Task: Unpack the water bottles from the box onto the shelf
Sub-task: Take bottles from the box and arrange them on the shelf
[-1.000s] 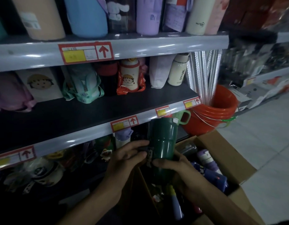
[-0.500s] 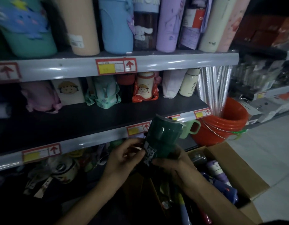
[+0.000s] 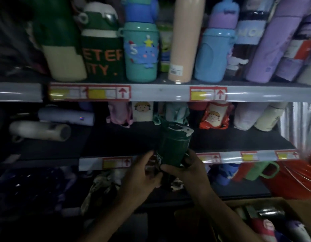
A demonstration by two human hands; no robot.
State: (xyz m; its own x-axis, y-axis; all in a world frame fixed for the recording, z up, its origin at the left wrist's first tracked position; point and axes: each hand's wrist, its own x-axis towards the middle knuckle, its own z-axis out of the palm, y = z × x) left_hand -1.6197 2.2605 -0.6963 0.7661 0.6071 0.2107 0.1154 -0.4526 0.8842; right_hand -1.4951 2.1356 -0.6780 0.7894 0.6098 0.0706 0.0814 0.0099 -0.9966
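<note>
A dark green water bottle (image 3: 174,145) with a pale lid clip is held upright in front of the middle shelf (image 3: 116,147). My right hand (image 3: 188,169) grips its base from the right. My left hand (image 3: 142,173) holds the label at its lower left side. The cardboard box (image 3: 294,205) sits at the bottom right, with several bottles (image 3: 266,226) lying inside it.
The top shelf (image 3: 160,91) is packed with upright bottles. On the middle shelf, white bottles (image 3: 41,130) lie at the left and packaged bottles (image 3: 214,117) stand at the back. A red bucket (image 3: 294,177) and a green mug (image 3: 259,170) are at the right.
Both hands have lifted the green bottle up and left from above the box to the middle shelf's front edge, and it now stands upright. The view has swung left and upward.
</note>
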